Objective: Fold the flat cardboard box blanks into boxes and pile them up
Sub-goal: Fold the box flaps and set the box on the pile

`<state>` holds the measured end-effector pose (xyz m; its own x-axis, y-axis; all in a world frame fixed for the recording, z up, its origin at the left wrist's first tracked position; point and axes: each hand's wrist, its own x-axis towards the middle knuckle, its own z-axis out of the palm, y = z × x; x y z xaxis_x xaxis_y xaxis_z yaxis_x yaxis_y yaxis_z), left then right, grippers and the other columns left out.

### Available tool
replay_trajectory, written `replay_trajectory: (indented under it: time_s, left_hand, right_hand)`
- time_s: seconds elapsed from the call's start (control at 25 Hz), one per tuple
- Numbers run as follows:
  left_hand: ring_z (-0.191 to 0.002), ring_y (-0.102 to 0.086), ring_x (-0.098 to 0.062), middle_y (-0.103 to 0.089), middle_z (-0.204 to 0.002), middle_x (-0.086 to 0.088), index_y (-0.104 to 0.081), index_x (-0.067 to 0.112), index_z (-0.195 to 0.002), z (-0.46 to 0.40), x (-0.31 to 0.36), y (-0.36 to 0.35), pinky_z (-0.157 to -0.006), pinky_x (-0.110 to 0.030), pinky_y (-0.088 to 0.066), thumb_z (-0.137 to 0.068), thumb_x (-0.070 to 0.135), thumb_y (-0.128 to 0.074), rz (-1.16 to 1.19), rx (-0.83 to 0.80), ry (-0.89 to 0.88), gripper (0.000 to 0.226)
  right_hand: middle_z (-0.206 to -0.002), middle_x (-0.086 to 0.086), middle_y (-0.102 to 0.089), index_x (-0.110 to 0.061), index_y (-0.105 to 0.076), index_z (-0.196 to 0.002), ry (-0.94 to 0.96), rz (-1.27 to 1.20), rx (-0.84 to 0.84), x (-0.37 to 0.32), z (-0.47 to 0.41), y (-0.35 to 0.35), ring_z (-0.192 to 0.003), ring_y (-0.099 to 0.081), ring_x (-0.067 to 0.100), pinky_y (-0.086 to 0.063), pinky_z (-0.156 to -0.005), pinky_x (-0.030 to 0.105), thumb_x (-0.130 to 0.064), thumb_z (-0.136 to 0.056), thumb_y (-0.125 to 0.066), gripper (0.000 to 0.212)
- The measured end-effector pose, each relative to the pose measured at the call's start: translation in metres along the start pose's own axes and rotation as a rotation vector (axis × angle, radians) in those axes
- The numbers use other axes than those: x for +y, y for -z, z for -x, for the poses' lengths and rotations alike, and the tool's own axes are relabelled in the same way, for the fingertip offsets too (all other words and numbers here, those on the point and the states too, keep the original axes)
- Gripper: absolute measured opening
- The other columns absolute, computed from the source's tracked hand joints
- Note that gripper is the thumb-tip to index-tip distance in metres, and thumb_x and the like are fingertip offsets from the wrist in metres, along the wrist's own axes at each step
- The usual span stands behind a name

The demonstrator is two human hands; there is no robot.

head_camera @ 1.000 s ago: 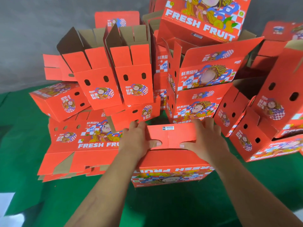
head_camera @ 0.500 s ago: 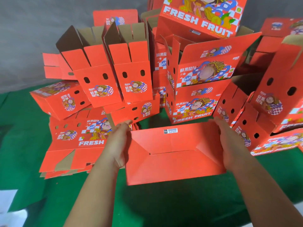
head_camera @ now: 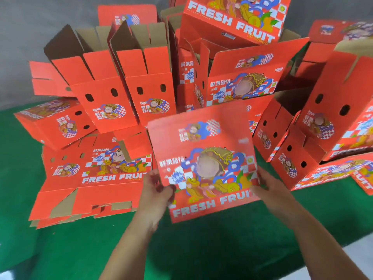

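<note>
Box (head_camera: 203,162) flipped, printed face now up, between left hand (head_camera: 155,190), right hand (head_camera: 268,188).

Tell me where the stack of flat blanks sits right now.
In the head view, the flat blanks lie lower left on the green cloth, just left of the left hand and the held box.

you hold the folded box (head_camera: 203,164) in front of you, your left hand (head_camera: 155,190) at its left edge and your right hand (head_camera: 270,188) at its right edge. to its left, the stack of flat blanks (head_camera: 90,182) lies on the table (head_camera: 201,243). behind both stands the pile of folded boxes (head_camera: 232,73), running across from left to right, and more boxes (head_camera: 327,134) lean just right of the held one.
</note>
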<state>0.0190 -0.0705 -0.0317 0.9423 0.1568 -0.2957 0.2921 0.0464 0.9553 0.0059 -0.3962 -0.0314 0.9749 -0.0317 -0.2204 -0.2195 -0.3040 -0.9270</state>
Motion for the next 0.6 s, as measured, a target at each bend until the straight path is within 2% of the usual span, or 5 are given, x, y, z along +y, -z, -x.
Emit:
replay_trajectory:
  time_s: [0.12, 0.24, 0.32, 0.44, 0.6]
  left_hand:
    - [-0.074, -0.072, -0.005, -0.074, -0.091, 0.001, -0.054, 0.017, -0.107, -0.010, -0.016, -0.026, -0.061, -0.020, -0.055, -0.085, -0.021, -0.056, -0.025, 0.048, -0.037, 0.044]
    - [-0.086, -0.073, 0.002, -0.077, -0.093, 0.008, -0.055, 0.020, -0.109, -0.023, -0.019, -0.049, -0.069, -0.016, -0.055, -0.090, -0.007, -0.067, -0.013, 0.020, -0.053, 0.036]
    - [-0.097, -0.073, -0.005, -0.076, -0.100, 0.010, -0.053, 0.021, -0.111, -0.039, -0.014, -0.054, -0.072, -0.018, -0.058, -0.093, 0.004, -0.071, -0.024, -0.019, -0.095, 0.031]
    - [-0.108, -0.066, -0.028, -0.066, -0.115, -0.006, -0.055, 0.016, -0.114, -0.085, -0.002, -0.056, -0.093, -0.046, -0.056, -0.092, 0.016, -0.076, -0.236, 0.097, -0.124, 0.030]
    - [-0.101, -0.064, -0.025, -0.062, -0.104, 0.004, -0.056, 0.021, -0.110, -0.130, 0.005, -0.054, -0.081, -0.031, -0.043, -0.094, 0.024, -0.073, -0.618, 0.126, -0.044, 0.023]
  right_hand:
    - [-0.097, 0.008, -0.067, -0.038, -0.068, -0.107, -0.210, 0.119, 0.394, 0.016, -0.014, -0.016, -0.071, -0.058, 0.020, -0.044, -0.068, 0.032, -0.025, -0.092, -0.067, 0.020]
    - [-0.120, 0.005, -0.041, -0.038, -0.050, -0.123, -0.271, 0.033, 0.401, 0.025, -0.027, -0.037, -0.094, -0.054, 0.021, -0.043, -0.090, 0.034, -0.031, -0.083, -0.077, 0.049]
    - [-0.122, -0.002, -0.055, -0.034, -0.041, -0.132, -0.233, -0.078, 0.376, 0.015, -0.046, -0.040, -0.102, -0.063, 0.019, -0.050, -0.097, 0.041, -0.038, -0.078, -0.082, 0.068]
    - [-0.108, -0.009, -0.067, -0.022, -0.039, -0.137, -0.249, -0.186, 0.366, 0.002, -0.091, -0.044, -0.097, -0.069, 0.013, -0.057, -0.094, 0.046, -0.029, -0.084, -0.082, 0.069]
    - [-0.126, 0.010, -0.063, -0.012, -0.031, -0.131, -0.289, -0.269, 0.341, 0.001, -0.143, -0.065, -0.110, -0.069, 0.026, -0.058, -0.095, 0.051, -0.019, -0.092, -0.078, 0.061]
